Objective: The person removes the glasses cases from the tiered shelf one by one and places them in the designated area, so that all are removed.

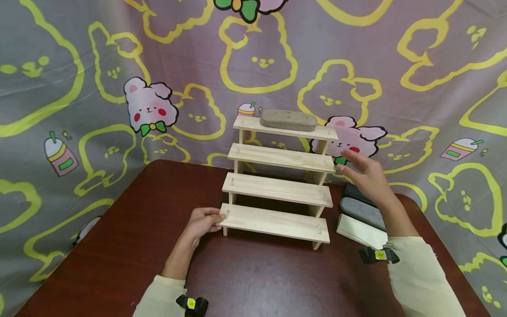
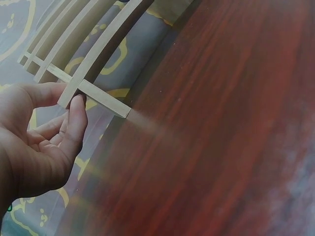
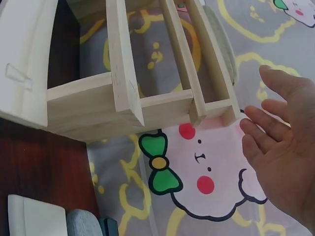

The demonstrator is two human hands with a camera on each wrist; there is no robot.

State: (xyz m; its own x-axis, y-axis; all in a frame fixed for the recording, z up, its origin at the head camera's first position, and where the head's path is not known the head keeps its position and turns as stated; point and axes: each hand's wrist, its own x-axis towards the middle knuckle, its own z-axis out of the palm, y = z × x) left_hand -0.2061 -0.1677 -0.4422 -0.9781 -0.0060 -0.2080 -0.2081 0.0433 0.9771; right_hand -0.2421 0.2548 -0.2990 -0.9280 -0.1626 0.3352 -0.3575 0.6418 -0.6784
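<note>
A four-tier stepped wooden display rack (image 1: pixel 277 187) stands on the table. My left hand (image 1: pixel 202 224) pinches the left end of its lowest board, thumb and fingers on opposite faces, as the left wrist view also shows at the board end (image 2: pixel 74 91). Off the rack's right side, my right hand (image 1: pixel 366 178) is raised in the air with fingers spread and holding nothing. In the right wrist view that hand (image 3: pixel 283 128) is beside the ends of the upper boards, apart from them. A grey-brown oblong case (image 1: pixel 289 120), like a glasses case, lies on the top board.
Right of the rack lie a white case (image 1: pixel 361 232), a grey case (image 1: pixel 362 212) and a black case (image 1: pixel 356 192), side by side. A patterned curtain (image 1: pixel 190 110) hangs behind the dark red table (image 1: pixel 130 229). Both wrists wear black straps.
</note>
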